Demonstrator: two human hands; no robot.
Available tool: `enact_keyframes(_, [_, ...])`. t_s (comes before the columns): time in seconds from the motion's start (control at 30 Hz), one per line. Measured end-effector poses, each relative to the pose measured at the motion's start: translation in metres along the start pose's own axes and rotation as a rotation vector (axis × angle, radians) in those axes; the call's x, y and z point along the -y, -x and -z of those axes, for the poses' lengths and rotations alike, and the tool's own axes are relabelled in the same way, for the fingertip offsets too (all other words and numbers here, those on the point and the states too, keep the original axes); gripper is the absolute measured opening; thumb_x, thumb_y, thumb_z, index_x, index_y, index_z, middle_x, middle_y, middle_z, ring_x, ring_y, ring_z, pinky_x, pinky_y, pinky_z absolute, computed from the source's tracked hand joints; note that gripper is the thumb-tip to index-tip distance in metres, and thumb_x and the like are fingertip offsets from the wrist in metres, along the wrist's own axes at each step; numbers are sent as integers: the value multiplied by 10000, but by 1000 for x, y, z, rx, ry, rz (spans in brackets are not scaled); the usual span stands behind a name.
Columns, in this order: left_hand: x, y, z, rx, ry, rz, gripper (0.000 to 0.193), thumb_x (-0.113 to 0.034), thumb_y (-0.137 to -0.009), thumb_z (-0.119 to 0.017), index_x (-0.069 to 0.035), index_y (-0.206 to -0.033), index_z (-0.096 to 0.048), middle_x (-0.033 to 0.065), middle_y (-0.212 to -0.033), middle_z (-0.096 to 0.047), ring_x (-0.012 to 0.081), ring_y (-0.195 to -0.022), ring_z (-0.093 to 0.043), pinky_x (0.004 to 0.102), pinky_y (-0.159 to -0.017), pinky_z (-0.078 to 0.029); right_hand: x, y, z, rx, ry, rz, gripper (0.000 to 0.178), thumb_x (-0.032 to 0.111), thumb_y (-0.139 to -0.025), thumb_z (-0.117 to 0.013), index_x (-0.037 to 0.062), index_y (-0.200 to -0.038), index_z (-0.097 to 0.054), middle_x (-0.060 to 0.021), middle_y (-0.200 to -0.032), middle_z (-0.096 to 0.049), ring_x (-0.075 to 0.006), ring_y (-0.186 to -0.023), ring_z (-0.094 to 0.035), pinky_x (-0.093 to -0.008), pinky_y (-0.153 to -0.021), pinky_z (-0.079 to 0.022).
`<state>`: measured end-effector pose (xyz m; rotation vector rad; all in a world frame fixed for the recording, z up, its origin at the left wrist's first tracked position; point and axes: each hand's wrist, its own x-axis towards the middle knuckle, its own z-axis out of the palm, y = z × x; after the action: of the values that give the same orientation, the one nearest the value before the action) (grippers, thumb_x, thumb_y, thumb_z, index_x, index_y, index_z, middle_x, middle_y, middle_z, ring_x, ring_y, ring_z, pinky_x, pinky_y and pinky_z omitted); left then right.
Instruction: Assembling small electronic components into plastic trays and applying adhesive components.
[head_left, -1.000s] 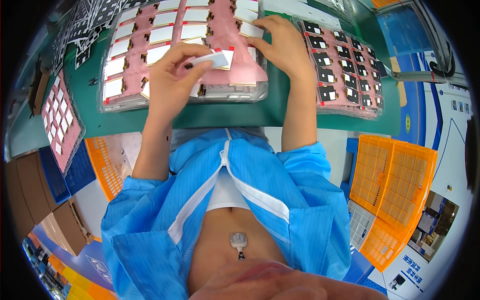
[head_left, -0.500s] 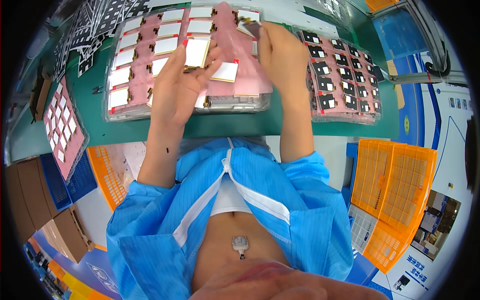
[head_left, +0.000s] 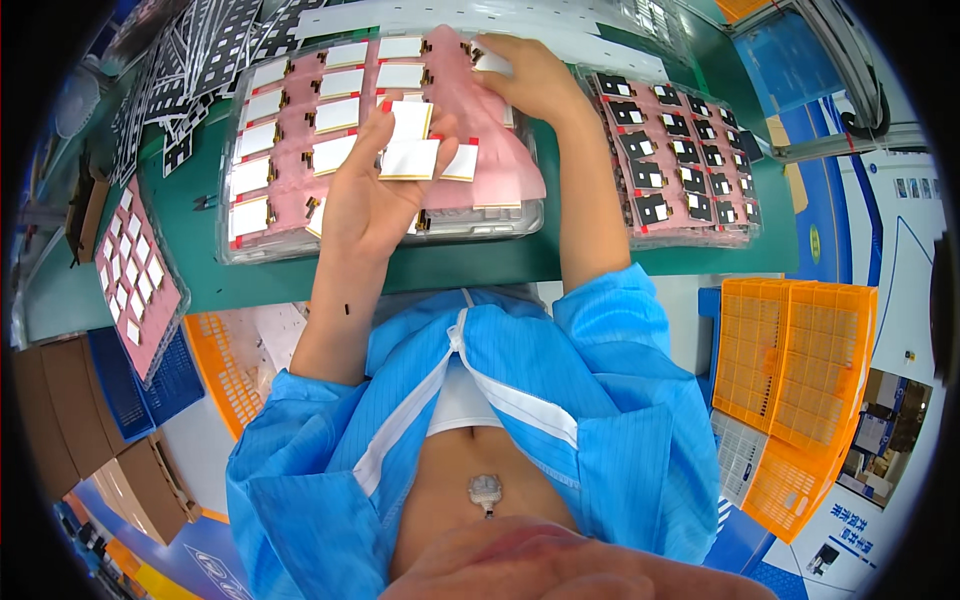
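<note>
My left hand [head_left: 372, 205], palm up over the tray, holds small white rectangular panels with gold edges and red tabs. One panel [head_left: 408, 160] lies across the fingers, overlapping another panel [head_left: 411, 118] behind it. A third panel [head_left: 461, 163] shows at the fingertips; whether it is held is unclear. At the tray's far right, my right hand [head_left: 540, 82] has its fingers closed around a white panel [head_left: 491, 62] with a dark connector end. Beneath both hands, pink film [head_left: 500, 165] lines the clear plastic tray [head_left: 480, 222], where similar panels sit in columns.
To the right sits another tray [head_left: 650, 235] of black-and-white parts on pink film. A smaller pink sheet [head_left: 160, 325] of white pieces overhangs the table's left edge. Black patterned sheets [head_left: 215, 65] lie far left. Orange crates [head_left: 790, 390] stand below the table at right.
Another white panel now lies across my left fingers. My right hand has moved up and left to the tray's far right column, its fingers now on a panel there.
</note>
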<state>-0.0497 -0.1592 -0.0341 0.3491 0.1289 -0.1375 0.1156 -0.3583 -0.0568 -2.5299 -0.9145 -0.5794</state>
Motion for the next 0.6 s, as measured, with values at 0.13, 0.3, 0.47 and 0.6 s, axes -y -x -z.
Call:
enact_keyframes(0.13, [6, -3, 5, -11, 13, 19, 314, -146, -1031, -539, -26, -1308, -455, 215, -1264, -586, 413, -1221, -584, 564, -1041, -511, 13, 6, 5, -9, -58, -103, 502, 323, -834, -723, 79, -1267, -659, -169, -1218, -670, -364, -1145, -611, -441, -928, -519])
enact_keyframes(0.3, [15, -3, -11, 17, -154, 32, 319, -175, -1018, -566, -31, -1283, -462, 202, -1241, -584, 429, -1214, -586, 583, -1027, -511, 17, 3, 3, -189, 87, -145, 452, 299, -834, -735, 73, -1221, -673, -159, -1094, -684, -375, -1035, -642, -446, -874, -530])
enact_keyframes(0.47, [12, -4, -6, -18, -84, 15, 326, -173, -1021, -559, -30, -1296, -459, 191, -1228, -580, 429, -1218, -586, 579, -1003, -527, 13, 0, 4, -390, -101, -250, 399, 221, -845, -752, 64, -1206, -684, -146, -1054, -694, -340, -902, -687, -400, -793, -546])
enact_keyframes(0.6, [13, 0, -7, -9, -160, -18, 359, -171, -1028, -540, -26, -1340, -440, 194, -1249, -578, 429, -1228, -580, 553, -992, -542, 18, -5, 12, -318, -451, -221, 409, 195, -839, -772, 54, -1212, -684, -122, -1087, -713, -251, -903, -692, -351, -761, -538])
